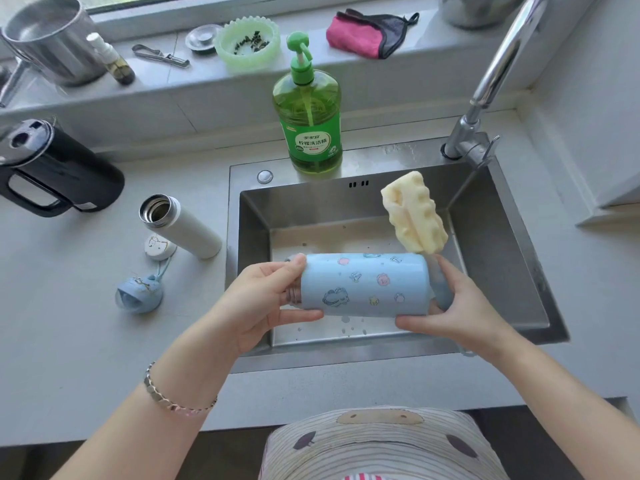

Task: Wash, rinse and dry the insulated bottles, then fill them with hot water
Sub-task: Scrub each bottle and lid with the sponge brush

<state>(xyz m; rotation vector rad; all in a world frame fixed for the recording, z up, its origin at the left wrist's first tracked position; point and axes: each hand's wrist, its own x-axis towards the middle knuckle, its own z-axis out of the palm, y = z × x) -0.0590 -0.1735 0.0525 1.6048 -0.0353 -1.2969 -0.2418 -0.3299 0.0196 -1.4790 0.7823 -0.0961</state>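
A bracelet (178, 396) of small silver links and pale pink beads is worn at the wrist of the left hand (263, 299). The torso is covered by a cream garment (381, 448) ruled with thin grey stripes; dark purple ovals, a tan patch with two dots and a red-striped band are printed on it

The first bottle (363, 285) is lying sideways over the sink (502, 237), a sponge (414, 213) just behind it; the second bottle (183, 226) is standing left on the table (69, 306), a kettle (59, 171) behind.
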